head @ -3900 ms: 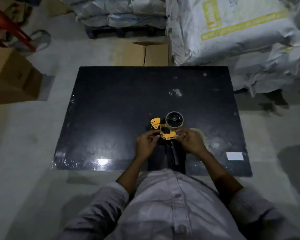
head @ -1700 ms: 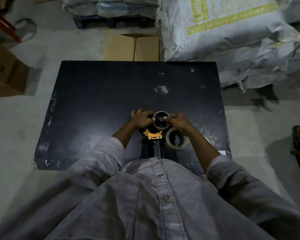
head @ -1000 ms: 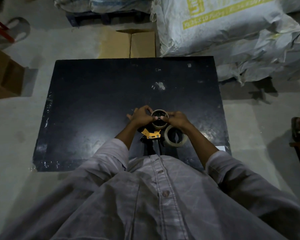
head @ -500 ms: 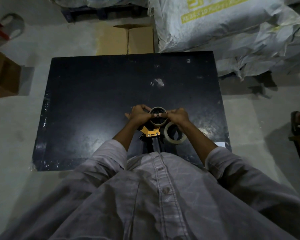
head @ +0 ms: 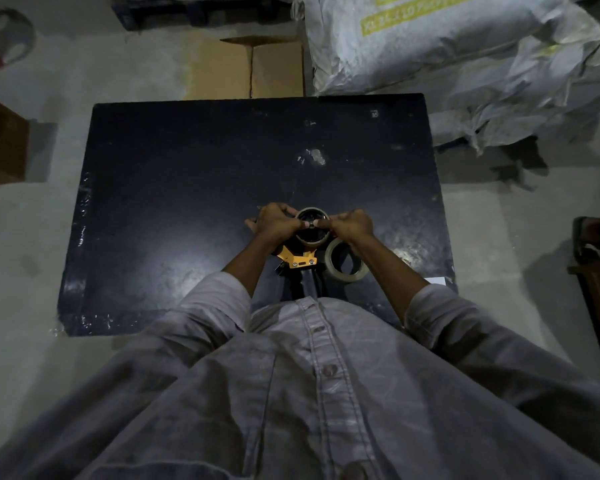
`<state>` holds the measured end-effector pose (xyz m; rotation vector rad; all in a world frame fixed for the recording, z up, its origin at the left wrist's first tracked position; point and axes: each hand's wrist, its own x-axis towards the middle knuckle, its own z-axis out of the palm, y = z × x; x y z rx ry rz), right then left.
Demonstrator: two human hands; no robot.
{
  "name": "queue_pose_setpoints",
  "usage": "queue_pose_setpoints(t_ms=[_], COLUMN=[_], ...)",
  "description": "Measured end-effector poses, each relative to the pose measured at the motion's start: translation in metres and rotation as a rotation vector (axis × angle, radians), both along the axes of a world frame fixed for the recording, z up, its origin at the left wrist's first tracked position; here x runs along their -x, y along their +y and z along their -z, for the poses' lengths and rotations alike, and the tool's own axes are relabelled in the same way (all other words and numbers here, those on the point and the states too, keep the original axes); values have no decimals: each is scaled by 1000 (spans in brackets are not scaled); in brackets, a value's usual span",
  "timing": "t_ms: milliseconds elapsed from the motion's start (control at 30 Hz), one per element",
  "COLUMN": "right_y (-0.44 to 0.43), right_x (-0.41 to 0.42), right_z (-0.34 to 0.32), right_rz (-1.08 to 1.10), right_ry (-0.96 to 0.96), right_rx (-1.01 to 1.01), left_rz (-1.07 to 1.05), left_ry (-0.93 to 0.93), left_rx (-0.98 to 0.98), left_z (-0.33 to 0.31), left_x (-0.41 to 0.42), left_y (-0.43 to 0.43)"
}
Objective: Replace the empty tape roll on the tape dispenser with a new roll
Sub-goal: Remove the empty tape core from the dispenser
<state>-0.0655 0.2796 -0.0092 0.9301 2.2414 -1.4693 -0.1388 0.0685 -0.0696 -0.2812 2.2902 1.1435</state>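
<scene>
A yellow and black tape dispenser (head: 300, 261) lies on the black table (head: 187, 202), its handle pointing toward me. The empty roll core (head: 311, 241), a thin pale ring, sits on the dispenser's hub. My left hand (head: 276, 221) grips the core's left side and my right hand (head: 350, 225) grips its right side, with thumbs meeting over the hub's middle. The new tape roll (head: 347, 263) lies flat on the table just right of the dispenser, below my right wrist.
A white paper slip (head: 435, 280) lies at the table's near right corner. Large white sacks (head: 465, 57) are piled beyond the far right corner. A cardboard box (head: 253, 71) stands behind the table and brown boxes (head: 0, 147) at the left.
Both hands moved from the dispenser's yellow body up to the core on the hub and have stayed there over the last second. The new roll's position on the table is unchanged.
</scene>
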Motion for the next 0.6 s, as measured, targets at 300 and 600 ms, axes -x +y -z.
queue_pose_setpoints(t_ms=[300,600], right_y=[-2,4], right_x=[0,2], right_z=[-2,-3], right_rz=[-8,-83], right_ry=[-24,-58], right_rx=[-59,-14], left_rz=[-49,-45], left_ry=[6,25], left_rx=[-37,14], left_z=[-1,2], left_x=[-3,-6], left_y=[2,1])
